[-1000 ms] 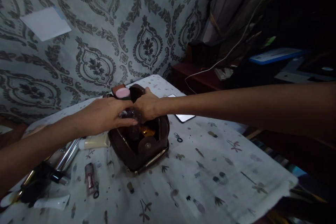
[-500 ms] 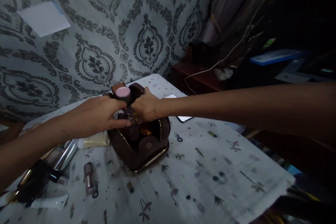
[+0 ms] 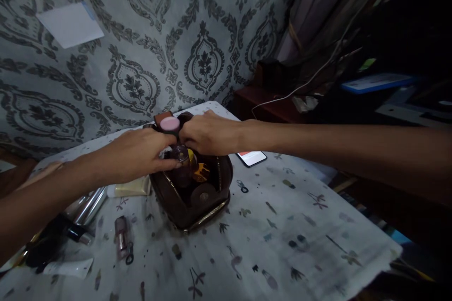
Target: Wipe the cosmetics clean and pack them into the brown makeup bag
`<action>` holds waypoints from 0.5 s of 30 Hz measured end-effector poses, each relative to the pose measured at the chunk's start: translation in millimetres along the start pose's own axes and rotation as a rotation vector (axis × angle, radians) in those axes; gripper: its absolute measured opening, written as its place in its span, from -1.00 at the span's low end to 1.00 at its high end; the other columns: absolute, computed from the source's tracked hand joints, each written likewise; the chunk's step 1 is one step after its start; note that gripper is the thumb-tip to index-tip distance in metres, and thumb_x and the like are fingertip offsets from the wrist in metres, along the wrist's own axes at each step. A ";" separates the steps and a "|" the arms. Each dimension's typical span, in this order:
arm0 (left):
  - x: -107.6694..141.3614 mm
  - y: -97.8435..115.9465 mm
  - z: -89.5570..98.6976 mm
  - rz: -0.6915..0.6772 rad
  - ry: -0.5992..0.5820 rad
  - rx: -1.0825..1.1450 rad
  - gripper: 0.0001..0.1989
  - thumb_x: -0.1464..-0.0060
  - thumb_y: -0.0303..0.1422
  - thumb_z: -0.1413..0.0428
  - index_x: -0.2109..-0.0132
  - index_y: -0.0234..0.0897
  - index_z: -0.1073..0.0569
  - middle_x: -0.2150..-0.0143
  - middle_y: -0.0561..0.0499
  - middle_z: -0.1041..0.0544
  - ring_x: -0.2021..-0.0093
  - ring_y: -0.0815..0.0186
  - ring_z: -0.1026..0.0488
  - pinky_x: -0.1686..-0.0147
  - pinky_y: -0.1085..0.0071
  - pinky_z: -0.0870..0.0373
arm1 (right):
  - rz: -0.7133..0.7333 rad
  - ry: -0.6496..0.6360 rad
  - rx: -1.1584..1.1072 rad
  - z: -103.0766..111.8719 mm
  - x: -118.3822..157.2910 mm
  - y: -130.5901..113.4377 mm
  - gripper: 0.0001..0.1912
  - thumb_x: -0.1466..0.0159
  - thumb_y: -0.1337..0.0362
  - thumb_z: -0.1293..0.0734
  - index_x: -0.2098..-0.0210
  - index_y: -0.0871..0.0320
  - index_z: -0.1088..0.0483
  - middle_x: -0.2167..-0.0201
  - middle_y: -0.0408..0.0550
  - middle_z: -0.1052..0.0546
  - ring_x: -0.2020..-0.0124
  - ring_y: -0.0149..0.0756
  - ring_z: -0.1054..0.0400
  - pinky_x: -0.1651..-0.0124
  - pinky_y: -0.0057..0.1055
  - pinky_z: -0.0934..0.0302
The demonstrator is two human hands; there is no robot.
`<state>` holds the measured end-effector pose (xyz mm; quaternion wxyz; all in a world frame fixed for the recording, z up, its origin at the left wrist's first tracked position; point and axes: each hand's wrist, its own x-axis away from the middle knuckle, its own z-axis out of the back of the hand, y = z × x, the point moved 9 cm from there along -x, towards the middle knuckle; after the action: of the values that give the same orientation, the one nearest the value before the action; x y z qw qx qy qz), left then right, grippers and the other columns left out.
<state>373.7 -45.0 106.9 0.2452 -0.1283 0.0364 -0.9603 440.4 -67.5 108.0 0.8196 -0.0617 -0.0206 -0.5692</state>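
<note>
A brown bag (image 3: 183,216) is sitting on the white cloth (image 3: 318,230), with its mouth gaping up at the room. Its long way is running from far to near, and the near end is slanting a bit to the right. A flap (image 3: 203,195) with a round button is showing at the near end, and a tan tab (image 3: 163,116) is poking up at the far end.

The left hand (image 3: 144,150) is hanging over the bag's left edge. Its thumb and fingers are making a narrow gap around the top of a purple bottle (image 3: 182,174), but I can't tell if they are gripping it. The bottle is standing in the bag, with its top pointing up. The right hand (image 3: 212,134) is curling its fingers over the far part of the bag, and I can't tell if they are holding anything. A gold thing (image 3: 201,171) is lying just right of the bottle. A pink lid (image 3: 170,124) is showing at the far end.

The hands are hiding much of the bag's middle. The right arm is covering part of a phone (image 3: 251,158) on the right. On the left, a cream tube (image 3: 132,188) is lying just beside the bag. Farther left, silver tubes (image 3: 88,207) are lying partly under the left arm. Nearer, a pink tube (image 3: 120,233) and a white tube (image 3: 68,268) are lying apart.
</note>
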 end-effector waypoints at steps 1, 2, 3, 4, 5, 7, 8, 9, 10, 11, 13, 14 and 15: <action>1.8 -1.6 1.6 0.016 0.019 0.011 -0.60 -0.19 -0.01 -0.02 -0.02 -0.12 -0.48 0.20 -0.05 -0.59 0.20 0.06 -0.51 0.31 0.27 -0.26 | 0.008 0.062 -0.011 6.1 4.3 2.2 -0.76 -0.32 0.41 -0.21 0.16 0.18 -0.52 0.23 0.02 -0.58 0.19 -0.20 -0.42 0.19 -0.34 -0.14; 4.3 -2.5 4.7 0.027 0.060 0.029 -0.62 -0.19 -0.03 -0.03 -0.02 -0.12 -0.48 0.16 -0.04 -0.60 0.18 0.06 -0.52 0.28 0.26 -0.29 | 0.005 0.119 -0.026 11.6 9.4 5.1 -0.75 -0.34 0.39 -0.20 0.15 0.17 -0.52 0.24 0.00 -0.58 0.22 -0.23 -0.41 0.22 -0.36 -0.12; 7.8 -2.2 9.8 0.025 0.126 0.049 -0.64 -0.20 -0.07 -0.03 -0.03 -0.12 -0.47 0.11 -0.04 -0.60 0.14 0.07 -0.53 0.24 0.26 -0.32 | -0.005 0.163 -0.040 15.5 14.9 8.5 -0.73 -0.35 0.38 -0.19 0.13 0.17 -0.53 0.26 -0.01 -0.58 0.25 -0.25 -0.40 0.24 -0.37 -0.10; 12.4 0.1 16.1 0.008 0.208 0.069 -0.66 -0.22 -0.11 -0.02 -0.05 -0.12 -0.46 0.04 -0.04 -0.60 0.09 0.08 -0.53 0.18 0.25 -0.34 | -0.020 0.192 -0.053 17.9 20.6 12.0 -0.72 -0.36 0.37 -0.18 0.12 0.17 -0.53 0.27 -0.02 -0.58 0.28 -0.28 -0.39 0.26 -0.38 -0.08; 17.8 4.3 22.0 -0.023 0.288 0.085 -0.68 -0.24 -0.15 0.00 -0.04 -0.13 -0.46 -0.02 -0.04 -0.58 0.04 0.09 -0.52 0.14 0.25 -0.35 | -0.032 0.216 -0.061 19.4 26.3 14.8 -0.71 -0.37 0.37 -0.18 0.12 0.17 -0.54 0.29 -0.04 -0.58 0.32 -0.30 -0.37 0.26 -0.38 -0.06; 28.8 18.8 29.1 -0.118 0.391 0.108 -0.73 -0.30 -0.22 0.06 0.02 -0.14 -0.47 -0.01 -0.03 -0.58 0.03 0.14 -0.52 0.12 0.28 -0.35 | -0.030 0.251 -0.060 20.0 36.1 17.1 -0.73 -0.36 0.37 -0.19 0.17 0.18 -0.54 0.36 -0.07 -0.56 0.39 -0.34 -0.32 0.25 -0.37 -0.04; 32.8 28.5 28.7 -0.175 0.392 0.116 -0.74 -0.32 -0.25 0.08 0.06 -0.14 -0.48 0.04 -0.01 -0.59 0.06 0.17 -0.53 0.14 0.30 -0.35 | -0.020 0.265 -0.052 19.6 39.9 17.0 -0.74 -0.35 0.37 -0.20 0.21 0.18 -0.54 0.39 -0.08 -0.54 0.41 -0.35 -0.30 0.24 -0.36 -0.04; 35.5 39.3 26.2 -0.234 0.364 0.121 -0.74 -0.33 -0.29 0.10 0.09 -0.13 -0.48 0.09 0.01 -0.59 0.11 0.21 -0.53 0.17 0.32 -0.35 | -0.006 0.269 -0.044 18.2 42.7 16.1 -0.76 -0.35 0.37 -0.21 0.24 0.18 -0.54 0.42 -0.10 -0.53 0.43 -0.36 -0.28 0.22 -0.35 -0.04; 37.5 50.2 22.7 -0.290 0.320 0.122 -0.74 -0.33 -0.33 0.11 0.10 -0.12 -0.48 0.13 0.03 -0.59 0.15 0.24 -0.53 0.19 0.34 -0.35 | 0.009 0.266 -0.039 16.3 44.4 14.7 -0.76 -0.34 0.37 -0.22 0.26 0.17 -0.54 0.43 -0.11 -0.53 0.43 -0.36 -0.27 0.19 -0.34 -0.05; 38.6 59.9 19.6 -0.333 0.278 0.112 -0.74 -0.32 -0.37 0.11 0.10 -0.11 -0.48 0.16 0.04 -0.59 0.17 0.25 -0.53 0.21 0.35 -0.35 | 0.022 0.256 -0.036 14.1 45.4 13.1 -0.77 -0.34 0.37 -0.22 0.28 0.17 -0.54 0.43 -0.11 -0.53 0.42 -0.35 -0.28 0.17 -0.32 -0.05; 37.5 70.8 16.6 -0.346 0.229 0.061 -0.75 -0.31 -0.40 0.11 0.14 -0.12 -0.47 0.18 0.03 -0.57 0.18 0.23 -0.52 0.25 0.33 -0.35 | 0.038 0.236 -0.008 10.6 45.9 8.9 -0.77 -0.34 0.38 -0.22 0.30 0.20 -0.53 0.38 -0.06 -0.54 0.34 -0.30 -0.33 0.12 -0.29 -0.06; 35.0 70.7 17.6 -0.308 0.232 0.025 -0.77 -0.30 -0.39 0.10 0.16 -0.14 -0.45 0.19 0.02 -0.55 0.18 0.20 -0.51 0.26 0.30 -0.34 | 0.047 0.224 0.027 9.0 45.7 5.8 -0.76 -0.34 0.39 -0.21 0.32 0.22 -0.52 0.35 -0.01 -0.55 0.28 -0.25 -0.35 0.09 -0.27 -0.07; 31.6 67.4 19.4 -0.250 0.244 -0.014 -0.81 -0.30 -0.37 0.08 0.17 -0.15 -0.44 0.18 0.00 -0.54 0.18 0.17 -0.51 0.28 0.28 -0.34 | 0.068 0.204 0.072 6.7 45.4 1.5 -0.75 -0.35 0.40 -0.21 0.35 0.24 -0.52 0.32 0.04 -0.55 0.22 -0.21 -0.36 0.07 -0.25 -0.06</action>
<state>383.2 -119.4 123.9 0.1167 -0.0161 0.0562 -0.9914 457.9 -108.4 119.3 0.8381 0.0252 0.0445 -0.5432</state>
